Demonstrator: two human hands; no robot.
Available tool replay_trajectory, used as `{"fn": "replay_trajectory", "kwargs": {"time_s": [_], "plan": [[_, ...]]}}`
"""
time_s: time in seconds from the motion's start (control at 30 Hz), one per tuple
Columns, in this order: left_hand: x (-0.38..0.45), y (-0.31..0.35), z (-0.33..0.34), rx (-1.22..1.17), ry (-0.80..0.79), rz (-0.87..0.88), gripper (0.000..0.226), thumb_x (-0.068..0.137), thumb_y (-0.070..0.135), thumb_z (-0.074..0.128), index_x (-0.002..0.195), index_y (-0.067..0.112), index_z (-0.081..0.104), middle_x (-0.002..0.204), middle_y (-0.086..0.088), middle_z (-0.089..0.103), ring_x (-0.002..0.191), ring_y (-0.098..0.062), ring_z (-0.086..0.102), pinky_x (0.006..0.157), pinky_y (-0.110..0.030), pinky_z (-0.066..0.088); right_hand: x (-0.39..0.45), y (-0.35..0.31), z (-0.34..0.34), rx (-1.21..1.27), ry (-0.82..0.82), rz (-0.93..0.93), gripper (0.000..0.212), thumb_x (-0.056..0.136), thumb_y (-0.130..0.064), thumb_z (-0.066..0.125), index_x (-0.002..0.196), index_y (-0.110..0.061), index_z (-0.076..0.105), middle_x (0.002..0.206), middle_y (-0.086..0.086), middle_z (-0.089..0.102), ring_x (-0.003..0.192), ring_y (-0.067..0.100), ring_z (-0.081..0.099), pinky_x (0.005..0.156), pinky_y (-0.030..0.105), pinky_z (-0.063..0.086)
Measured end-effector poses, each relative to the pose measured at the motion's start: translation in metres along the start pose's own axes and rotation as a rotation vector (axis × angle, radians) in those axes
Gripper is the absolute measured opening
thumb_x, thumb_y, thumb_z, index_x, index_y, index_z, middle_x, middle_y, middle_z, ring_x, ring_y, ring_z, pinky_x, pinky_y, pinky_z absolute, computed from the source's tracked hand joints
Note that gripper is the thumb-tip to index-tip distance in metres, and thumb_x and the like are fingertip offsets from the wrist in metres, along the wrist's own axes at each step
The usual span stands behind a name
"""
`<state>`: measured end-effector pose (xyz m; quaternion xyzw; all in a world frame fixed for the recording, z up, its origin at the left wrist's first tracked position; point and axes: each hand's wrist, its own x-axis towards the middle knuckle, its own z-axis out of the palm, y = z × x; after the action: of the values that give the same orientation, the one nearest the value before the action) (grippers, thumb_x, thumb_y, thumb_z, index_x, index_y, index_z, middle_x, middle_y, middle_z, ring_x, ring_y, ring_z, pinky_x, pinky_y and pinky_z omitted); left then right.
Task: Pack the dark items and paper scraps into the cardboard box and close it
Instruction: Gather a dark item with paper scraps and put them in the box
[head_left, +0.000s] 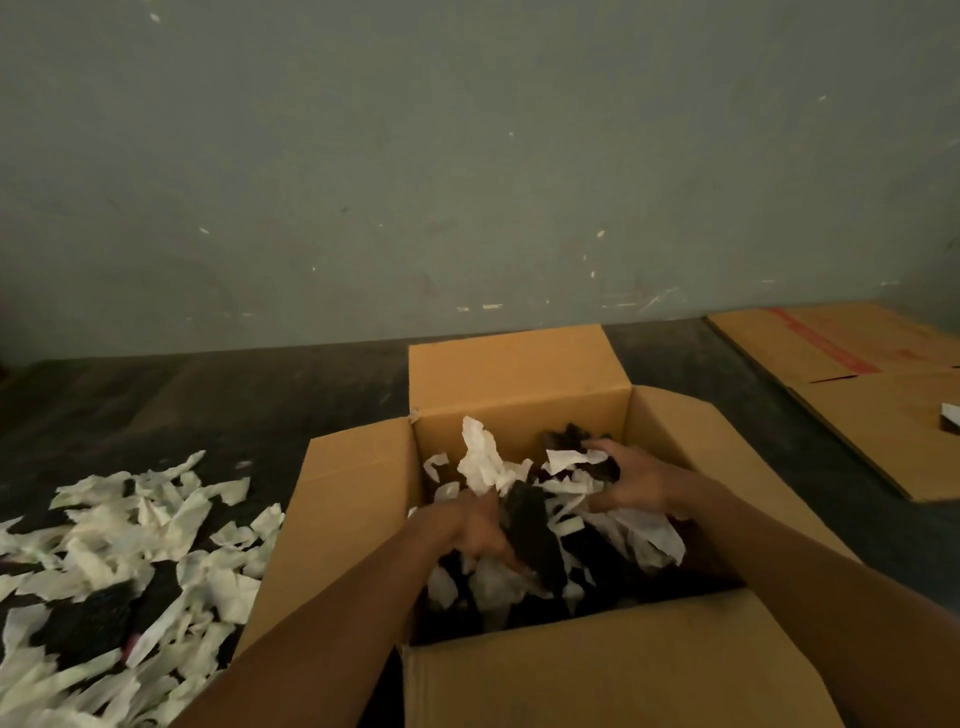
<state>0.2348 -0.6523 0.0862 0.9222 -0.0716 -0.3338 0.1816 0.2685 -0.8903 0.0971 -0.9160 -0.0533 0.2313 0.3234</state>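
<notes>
Cardboard box (524, 364) sits flaps-up around both my hands, left hand (480, 530) and right hand (631, 478) each clutching dark items (532, 530) and paper scraps (485, 457) inside, so I'd press the bundle low before fetching the pile (124, 551) left of my left hand.

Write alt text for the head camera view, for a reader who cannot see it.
Both hands reach into an open cardboard box, the left hand and right hand each gripping dark items mixed with white paper scraps. A pile of more scraps and dark items lies on the dark floor left of the box; flattened cardboard lies at right.
</notes>
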Motion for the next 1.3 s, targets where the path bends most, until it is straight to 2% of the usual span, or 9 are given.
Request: {"fn": "replay_trajectory", "kwargs": {"time_s": [0.13, 0.23, 0.3, 0.4, 0.53, 0.73, 0.87, 1.13, 1.3], "plan": [[0.003, 0.001, -0.017, 0.095, -0.228, -0.063, 0.080, 0.084, 0.046, 0.069, 0.151, 0.034, 0.028, 0.158, 0.000, 0.026, 0.143, -0.030, 0.027, 0.111, -0.045, 0.034, 0.013, 0.001, -0.007, 0.044, -0.042, 0.013, 0.088, 0.081, -0.051, 0.069, 0.151, -0.032, 0.020, 0.155, 0.001, 0.028, 0.138, 0.023, 0.034, 0.103, 0.030, 0.035], [0.011, 0.000, -0.026, 0.107, -0.080, -0.038, 0.061, 0.094, 0.043, 0.055, 0.150, 0.031, 0.031, 0.159, -0.001, 0.025, 0.142, -0.027, 0.031, 0.109, -0.038, 0.035, 0.028, 0.002, -0.001, -0.065, -0.072, 0.054, 0.098, 0.076, -0.070, 0.060, 0.152, -0.034, 0.010, 0.159, 0.001, 0.019, 0.142, 0.025, 0.027, 0.112, 0.037, 0.030], [0.019, -0.003, -0.020, 0.029, 0.043, -0.040, 0.080, 0.089, 0.057, 0.056, 0.154, 0.029, 0.019, 0.162, -0.003, 0.014, 0.145, -0.028, 0.025, 0.111, -0.037, 0.031, 0.040, 0.007, 0.012, -0.202, -0.222, 0.120, 0.117, 0.064, -0.081, 0.060, 0.152, -0.036, -0.004, 0.162, 0.000, 0.006, 0.146, 0.026, 0.017, 0.116, 0.041, 0.025], [0.036, -0.010, 0.011, -0.006, -0.021, -0.093, 0.116, 0.072, 0.072, 0.065, 0.153, 0.035, -0.011, 0.161, -0.002, -0.020, 0.150, -0.029, 0.000, 0.119, -0.043, 0.019, 0.048, 0.014, 0.029, -0.452, -0.391, 0.192, 0.128, 0.062, -0.081, 0.062, 0.149, -0.034, -0.019, 0.162, 0.001, -0.007, 0.148, 0.027, 0.006, 0.118, 0.042, 0.018], [0.064, -0.018, 0.052, 0.045, -0.056, -0.169, 0.141, 0.059, 0.074, 0.073, 0.148, 0.028, -0.026, 0.160, -0.004, -0.025, 0.149, -0.031, -0.007, 0.119, -0.048, 0.015, 0.059, 0.027, 0.049, -0.559, -0.453, 0.114, 0.141, 0.051, -0.081, 0.069, 0.150, -0.032, -0.018, 0.162, -0.002, -0.005, 0.148, 0.025, 0.005, 0.119, 0.043, 0.014], [0.060, -0.019, 0.027, 0.140, -0.090, -0.099, 0.133, 0.062, 0.056, 0.084, 0.153, 0.027, -0.009, 0.164, -0.003, 0.003, 0.148, -0.028, 0.015, 0.115, -0.045, 0.030, 0.064, 0.021, 0.013, -0.597, -0.488, 0.111, 0.140, 0.053, -0.066, 0.081, 0.146, -0.041, -0.019, 0.161, -0.003, -0.005, 0.148, 0.028, 0.004, 0.117, 0.047, 0.022], [0.058, -0.020, 0.008, 0.383, 0.019, -0.137, 0.145, 0.059, 0.059, 0.083, 0.147, 0.032, -0.028, 0.160, -0.006, -0.024, 0.147, -0.042, -0.007, 0.116, -0.055, 0.021, 0.065, 0.011, 0.006, -0.849, -0.376, 0.051, 0.142, 0.056, -0.060, 0.083, 0.144, -0.038, -0.027, 0.158, 0.000, -0.024, 0.147, 0.031, -0.012, 0.117, 0.055, 0.016], [0.097, -0.038, 0.039, 0.379, -0.058, -0.177, 0.143, 0.064, 0.057, 0.082, 0.147, 0.026, -0.031, 0.156, -0.014, -0.032, 0.143, -0.046, -0.020, 0.116, -0.063, 0.009, 0.070, 0.037, 0.042, -1.084, -0.482, 0.047, 0.123, 0.079, -0.043, 0.075, 0.147, -0.017, -0.025, 0.160, 0.013, -0.017, 0.147, 0.033, -0.009, 0.117, 0.046, 0.006], [0.119, -0.047, 0.059, 0.354, -0.040, -0.236, 0.136, 0.072, 0.050, 0.079, 0.144, 0.031, -0.034, 0.151, -0.009, -0.042, 0.139, -0.046, -0.029, 0.114, -0.065, 0.005, 0.073, 0.027, 0.041, -1.117, -0.383, -0.002, 0.092, 0.090, -0.033, 0.062, 0.152, -0.011, -0.003, 0.161, 0.015, -0.001, 0.147, 0.030, 0.004, 0.115, 0.042, 0.009]]}}
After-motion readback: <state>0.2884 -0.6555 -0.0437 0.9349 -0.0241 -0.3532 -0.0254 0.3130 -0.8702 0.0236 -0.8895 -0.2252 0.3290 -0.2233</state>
